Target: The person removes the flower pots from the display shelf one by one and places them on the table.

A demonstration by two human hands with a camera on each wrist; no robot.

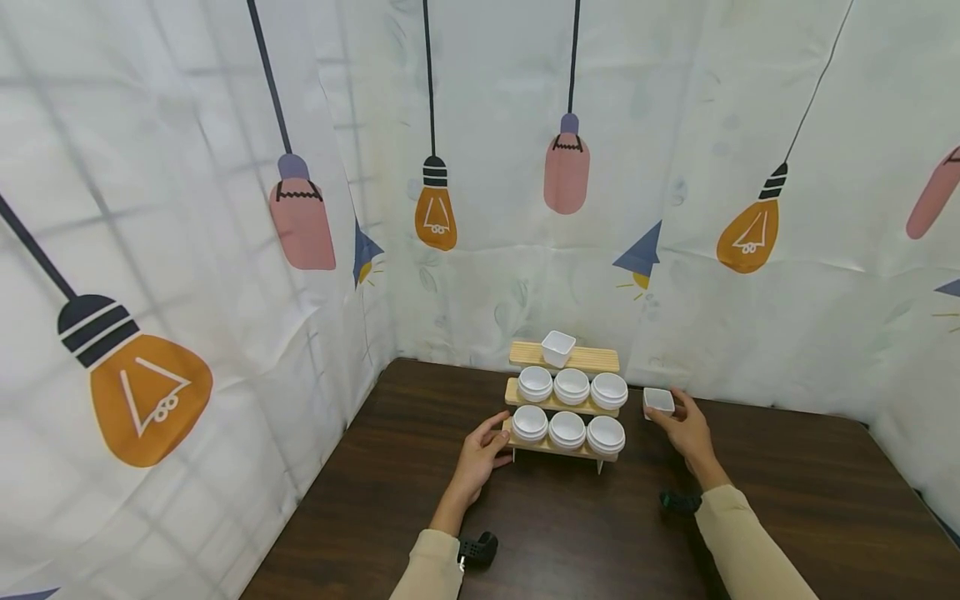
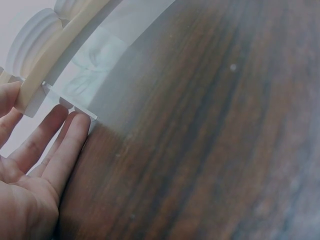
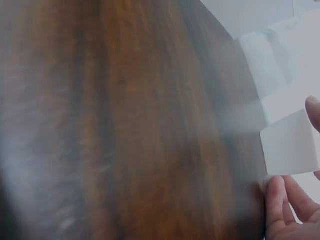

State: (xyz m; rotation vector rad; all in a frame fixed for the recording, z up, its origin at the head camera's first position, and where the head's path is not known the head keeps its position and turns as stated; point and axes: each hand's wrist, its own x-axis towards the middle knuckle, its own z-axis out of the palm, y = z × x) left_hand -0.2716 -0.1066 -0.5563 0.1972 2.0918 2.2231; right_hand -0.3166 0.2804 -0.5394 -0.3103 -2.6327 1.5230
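A tiered stand with pale wooden boards and clear supports stands on the table. Three round white bowls fill the middle board, and three more round bowls line the lowest one. On the top board sits a square white bowl, left of centre. My left hand grips the left end of the lowest board; the left wrist view shows the thumb at the board and fingertips touching the clear support. To the stand's right, my right hand holds another square white bowl between thumb and fingers.
Dark wooden table extends on both sides of the stand. A white curtain printed with lamps hangs close behind the stand and along the left side. Black bands are on both wrists.
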